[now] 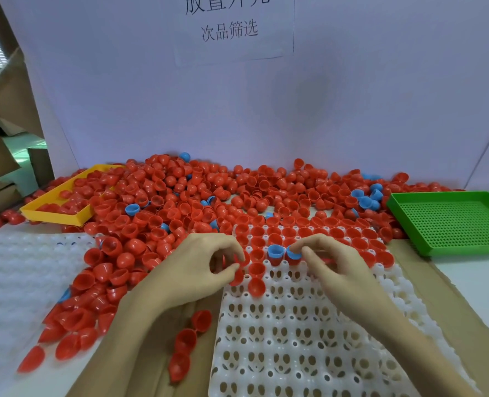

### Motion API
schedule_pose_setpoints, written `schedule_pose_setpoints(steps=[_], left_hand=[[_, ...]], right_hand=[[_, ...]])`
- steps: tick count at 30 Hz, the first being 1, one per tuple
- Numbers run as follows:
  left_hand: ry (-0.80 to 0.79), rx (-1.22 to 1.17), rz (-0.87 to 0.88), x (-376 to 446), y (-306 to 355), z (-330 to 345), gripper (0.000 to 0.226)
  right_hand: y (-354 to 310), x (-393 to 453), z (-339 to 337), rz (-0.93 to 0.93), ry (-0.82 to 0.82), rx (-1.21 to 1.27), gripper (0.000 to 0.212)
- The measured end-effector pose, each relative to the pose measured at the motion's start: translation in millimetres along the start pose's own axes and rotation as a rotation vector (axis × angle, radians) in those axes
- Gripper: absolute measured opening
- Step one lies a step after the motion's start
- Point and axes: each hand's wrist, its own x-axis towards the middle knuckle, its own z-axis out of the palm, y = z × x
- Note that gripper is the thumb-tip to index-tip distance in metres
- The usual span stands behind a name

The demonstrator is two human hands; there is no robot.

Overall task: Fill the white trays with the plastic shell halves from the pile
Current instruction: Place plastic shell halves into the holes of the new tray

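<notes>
A big pile of red shell halves (180, 202), with a few blue ones mixed in, covers the table's back and left. In front lies a white tray (300, 333) with rows of round holes. Its far rows hold red halves, its near rows are bare. My left hand (197, 270) pinches a red shell half (239, 277) at the tray's left edge. My right hand (332, 265) pinches a blue shell half (293, 255) over the tray, beside another blue half (275, 251) seated in a hole.
A yellow tray (51, 214) at the back left is partly buried in shells. A green perforated tray (452, 222) stands at the right. Another white tray (22, 267) lies at the left. Loose red halves sit on brown cardboard (157, 353) near me.
</notes>
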Motion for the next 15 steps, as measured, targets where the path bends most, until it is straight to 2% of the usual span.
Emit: schedule_pose_setpoints(steps=[4, 9, 15], left_hand=[[-0.041, 0.008, -0.003, -0.8, 1.5, 2.7, 0.004], [-0.015, 0.083, -0.01, 0.0, 0.8, 3.0, 0.006], [0.067, 0.086, 0.004, 1.8, 8.3, 8.6, 0.023]], right_hand=[[1.0, -1.7, 4.7, -0.195, 0.005, -0.35, 0.029], [5.2, -1.0, 3.4, -0.224, 0.034, -0.431, 0.03], [9.9, 1.6, 2.2, -0.2, 0.011, -0.534, 0.025]])
